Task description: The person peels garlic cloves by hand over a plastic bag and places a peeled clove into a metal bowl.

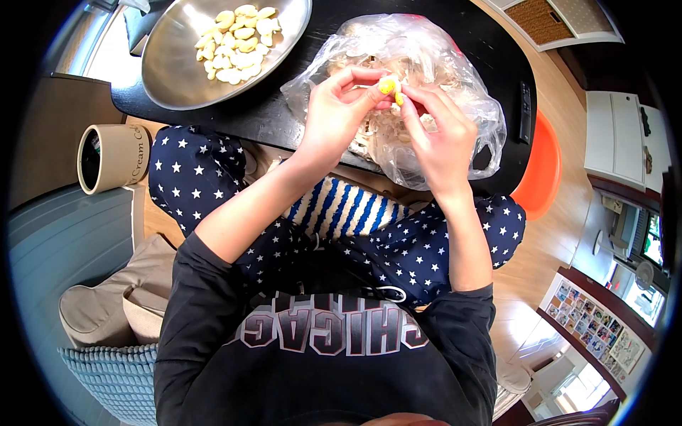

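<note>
My left hand (346, 106) and my right hand (442, 131) meet above a clear plastic bag (455, 78). Between their pinched fingertips is a small pale piece (396, 82) that looks like a garlic clove, mostly covered by the fingers. Bright yellow patches show at both thumb tips; I cannot tell whether they are nails or covers. Below the hands, the bag lies open and crumpled, with papery, pale brown skins (366, 145) inside. Left of it, a wide steel bowl (167, 78) holds many peeled garlic cloves (238, 44).
The black table (270, 117) carries bowl and bag, with a dark remote (524, 112) near its right edge. An orange chair (543, 167) stands beyond that edge. A cream bin (110, 157) is at the left. A striped cloth (348, 209) lies across my lap.
</note>
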Available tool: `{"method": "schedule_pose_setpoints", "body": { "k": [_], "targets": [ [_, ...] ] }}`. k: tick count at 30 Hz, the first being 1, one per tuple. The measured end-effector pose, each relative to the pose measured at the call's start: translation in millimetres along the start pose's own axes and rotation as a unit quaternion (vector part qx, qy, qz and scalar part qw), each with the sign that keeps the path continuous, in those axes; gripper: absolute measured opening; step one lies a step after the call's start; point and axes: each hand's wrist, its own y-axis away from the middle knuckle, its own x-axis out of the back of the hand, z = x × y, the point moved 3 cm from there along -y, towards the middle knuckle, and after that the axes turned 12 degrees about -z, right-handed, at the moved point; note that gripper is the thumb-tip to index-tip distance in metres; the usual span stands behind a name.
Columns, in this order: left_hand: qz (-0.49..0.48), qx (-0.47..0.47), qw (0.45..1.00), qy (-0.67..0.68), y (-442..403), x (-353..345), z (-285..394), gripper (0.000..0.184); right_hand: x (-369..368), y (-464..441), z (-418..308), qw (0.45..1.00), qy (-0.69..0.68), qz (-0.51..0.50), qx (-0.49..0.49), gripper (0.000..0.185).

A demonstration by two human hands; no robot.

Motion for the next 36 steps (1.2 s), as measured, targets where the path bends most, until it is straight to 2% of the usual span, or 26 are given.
{"method": "schedule_pose_setpoints", "body": {
  "k": [3,10,20,25,28,36],
  "targets": [
    [0.006,-0.018,0.999,-0.040,1.0,-0.5,1.2,0.022,-2.4,2.2,1.4,0.999,0.033,0.015,0.033,0.014],
    [0.007,-0.029,0.997,-0.065,2.0,-1.4,2.4,0.021,-5.4,4.2,3.3,0.998,0.041,0.026,0.029,0.013],
    [0.001,-0.014,0.998,-0.062,2.1,-3.6,2.0,0.022,-0.8,1.3,3.3,1.000,-0.008,0.011,-0.020,0.012],
    [0.009,-0.038,0.995,-0.090,1.7,-1.6,3.6,0.022,-1.1,-0.5,0.8,0.999,-0.033,-0.016,-0.022,0.015],
    [0.001,-0.073,0.990,-0.119,2.6,-2.9,3.9,0.021,-1.5,0.9,1.9,0.999,-0.028,-0.009,-0.018,0.015],
    [-0.010,-0.086,0.987,-0.135,3.6,-1.8,2.7,0.019,-2.1,3.7,0.7,1.000,-0.003,0.015,-0.010,0.013]
  ]
}}
